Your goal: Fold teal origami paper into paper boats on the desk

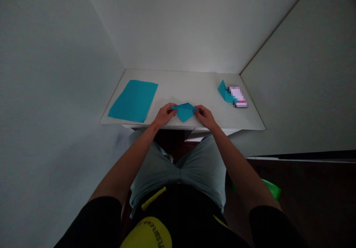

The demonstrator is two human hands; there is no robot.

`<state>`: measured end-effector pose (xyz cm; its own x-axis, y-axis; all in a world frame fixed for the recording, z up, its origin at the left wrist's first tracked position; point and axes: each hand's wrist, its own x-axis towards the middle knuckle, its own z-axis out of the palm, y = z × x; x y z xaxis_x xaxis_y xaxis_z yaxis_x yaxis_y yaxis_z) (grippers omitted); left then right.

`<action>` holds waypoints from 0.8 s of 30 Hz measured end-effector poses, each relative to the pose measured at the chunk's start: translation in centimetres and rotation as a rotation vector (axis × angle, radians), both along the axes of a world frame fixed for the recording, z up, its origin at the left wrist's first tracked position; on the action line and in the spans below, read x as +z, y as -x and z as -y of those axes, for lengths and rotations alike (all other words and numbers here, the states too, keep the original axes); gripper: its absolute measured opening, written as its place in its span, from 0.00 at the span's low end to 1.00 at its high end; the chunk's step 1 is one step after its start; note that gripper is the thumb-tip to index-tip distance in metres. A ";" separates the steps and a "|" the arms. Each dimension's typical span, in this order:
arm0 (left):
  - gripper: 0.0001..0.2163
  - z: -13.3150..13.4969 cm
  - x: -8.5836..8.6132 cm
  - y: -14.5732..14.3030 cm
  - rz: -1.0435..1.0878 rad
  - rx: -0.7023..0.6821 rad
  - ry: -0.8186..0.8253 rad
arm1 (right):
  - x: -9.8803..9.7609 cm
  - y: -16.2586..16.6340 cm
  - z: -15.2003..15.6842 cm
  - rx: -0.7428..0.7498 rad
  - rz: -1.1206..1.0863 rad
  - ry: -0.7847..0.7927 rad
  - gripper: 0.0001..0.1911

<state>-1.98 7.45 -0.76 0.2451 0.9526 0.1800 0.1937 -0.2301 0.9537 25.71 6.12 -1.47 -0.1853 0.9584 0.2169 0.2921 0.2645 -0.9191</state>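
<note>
A small folded piece of blue paper (184, 113), roughly diamond-shaped, is held between my two hands over the front part of the white table. My left hand (166, 114) pinches its left corner, and my right hand (204, 115) pinches the right corner. One point of the paper faces me and a low peak shows along its far edge. The fine folds are too small to make out. To the left of my left hand lies a large flat sheet of blue paper (135, 100).
At the table's (183, 86) right end, another folded blue paper (223, 91) stands beside a phone-like object (238, 96) whose screen is blurred out. Walls enclose the table at the back and both sides. Something green (272, 189) is on the floor at my right.
</note>
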 end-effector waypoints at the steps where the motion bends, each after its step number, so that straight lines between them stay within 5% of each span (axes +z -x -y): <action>1: 0.12 -0.1 -0.1 0.1 -0.005 0.004 -0.006 | 0.0 -0.1 0.0 -0.001 0.011 -0.006 0.19; 8: 0.07 -0.2 -0.1 0.3 -0.101 0.035 0.004 | 0.8 -0.3 0.8 -0.007 0.147 -0.094 0.18; 18: 0.18 -0.1 -0.4 0.3 -0.056 0.029 0.045 | -0.1 0.1 0.5 -0.108 0.049 0.000 0.28; 24: 0.18 -0.2 -0.8 -1.0 -0.020 0.195 0.018 | -0.5 1.1 -0.1 -0.242 -0.065 -0.012 0.30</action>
<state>-0.98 7.67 -1.61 0.0592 0.9854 0.1594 0.2520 -0.1693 0.9528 24.63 6.27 -2.02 0.0645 0.9703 0.2330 0.2885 0.2054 -0.9352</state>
